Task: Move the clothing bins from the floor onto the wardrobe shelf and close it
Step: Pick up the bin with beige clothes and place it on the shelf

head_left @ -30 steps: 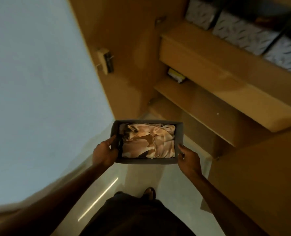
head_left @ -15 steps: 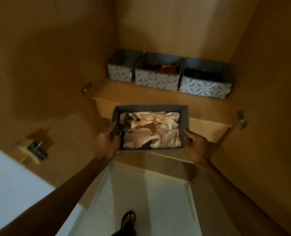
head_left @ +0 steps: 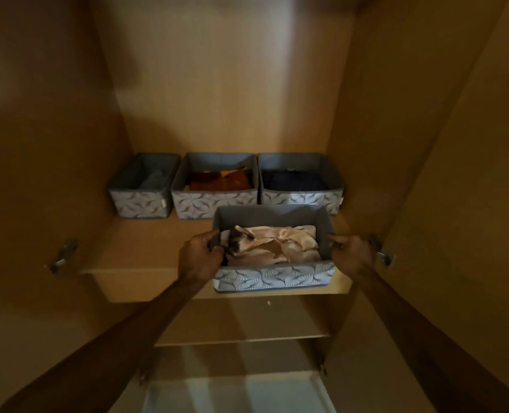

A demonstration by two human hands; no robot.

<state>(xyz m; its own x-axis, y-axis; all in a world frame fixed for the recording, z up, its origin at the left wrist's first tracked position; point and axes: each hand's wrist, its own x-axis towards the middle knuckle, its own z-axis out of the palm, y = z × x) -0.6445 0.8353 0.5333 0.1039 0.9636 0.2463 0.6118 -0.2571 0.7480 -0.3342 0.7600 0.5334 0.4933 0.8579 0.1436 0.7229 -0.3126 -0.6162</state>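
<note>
Two-sided hold on patterned bin [head_left: 272, 278] | left grip [head_left: 201, 257] pinching left rim | right grip [head_left: 350, 256] curled on right wall | beige cloth [head_left: 277, 242] crumpled inside | bin at front edge of wardrobe shelf [head_left: 146, 245], right of centre | three more bins [head_left: 214, 205] rowed behind, near back wall | wardrobe doors [head_left: 471, 174] open

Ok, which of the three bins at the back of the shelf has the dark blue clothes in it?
The right-hand back bin. The middle bin holds orange and brown clothes, and the left bin a pale grey piece.
</note>
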